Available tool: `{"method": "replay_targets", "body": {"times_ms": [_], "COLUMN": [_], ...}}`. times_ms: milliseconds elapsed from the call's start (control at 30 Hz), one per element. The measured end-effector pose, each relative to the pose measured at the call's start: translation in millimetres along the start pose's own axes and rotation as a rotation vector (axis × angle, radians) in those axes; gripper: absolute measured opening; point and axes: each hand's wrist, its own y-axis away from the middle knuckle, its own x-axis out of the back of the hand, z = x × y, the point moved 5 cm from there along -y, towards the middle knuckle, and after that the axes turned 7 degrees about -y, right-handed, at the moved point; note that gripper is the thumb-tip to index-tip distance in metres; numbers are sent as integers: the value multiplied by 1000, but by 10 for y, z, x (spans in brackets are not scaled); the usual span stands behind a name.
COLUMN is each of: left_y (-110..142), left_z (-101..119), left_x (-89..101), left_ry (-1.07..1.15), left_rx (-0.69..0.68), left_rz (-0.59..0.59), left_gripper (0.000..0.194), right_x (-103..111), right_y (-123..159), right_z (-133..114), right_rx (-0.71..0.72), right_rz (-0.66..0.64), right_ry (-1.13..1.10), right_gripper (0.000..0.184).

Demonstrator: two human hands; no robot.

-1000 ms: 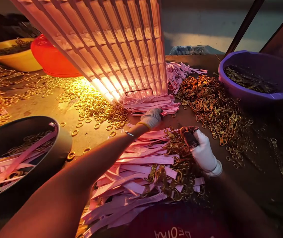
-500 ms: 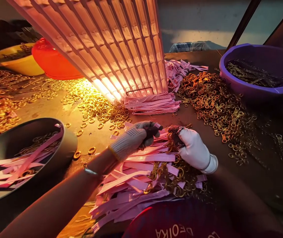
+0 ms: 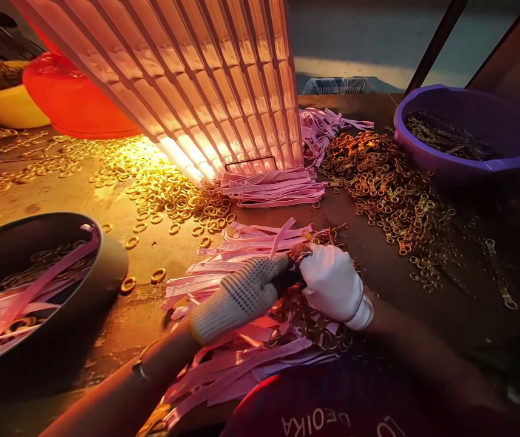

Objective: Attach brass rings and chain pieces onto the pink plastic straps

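Note:
My left hand, in a grey knitted glove with dark dots, is closed at the fingertips. A pink strap rises from its fingers. My right hand, in a white glove with dark fingertips, is closed and meets the left one; what it pinches is hidden. Beneath both hands lies a heap of pink straps, several with brass rings and clasps at their right ends. A bundle of pink straps lies beyond the hands.
Loose brass rings spread at the left, and a pile of brass clasps at the right. A dark bin with straps stands at left, a purple basin at right. A ribbed pink panel leans over the table near a red lampshade-like object.
My hands have come together and moved toward me; before, they were apart, with a small strap end at the left fingertips. The view has shifted slightly.

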Motion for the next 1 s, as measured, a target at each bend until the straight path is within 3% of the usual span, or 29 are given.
{"method": "replay_targets", "body": {"times_ms": [133,300,533,767,867,1000], "left_y": [31,97,52,19,90,213], "left_z": [-180,-162,-125,-32,74,47], "left_x": [-86,-73,-127,-125,-17,390], "left_ry": [137,-33,-270,-342,-358,-326], "left_rx": [182,182,-17,-74,-111,-70], "left_rz": [-58,-4,25,30,-19,80], "left_gripper": [20,25,21,23,28,14], "right_x": [104,34,-196,-166,-130,-84], "right_y": [-32,-24,13,36,96,217], "right_z": [41,135,78,72,127,266], "right_rx": [-21,-84,149,221,229,118], "right_rz": [-111,-350,-398,-337,-304,-301], "right_ry": [-53,-64,-19,-41,-76,-115], "right_gripper": [27,20,16,21,18,16]}}
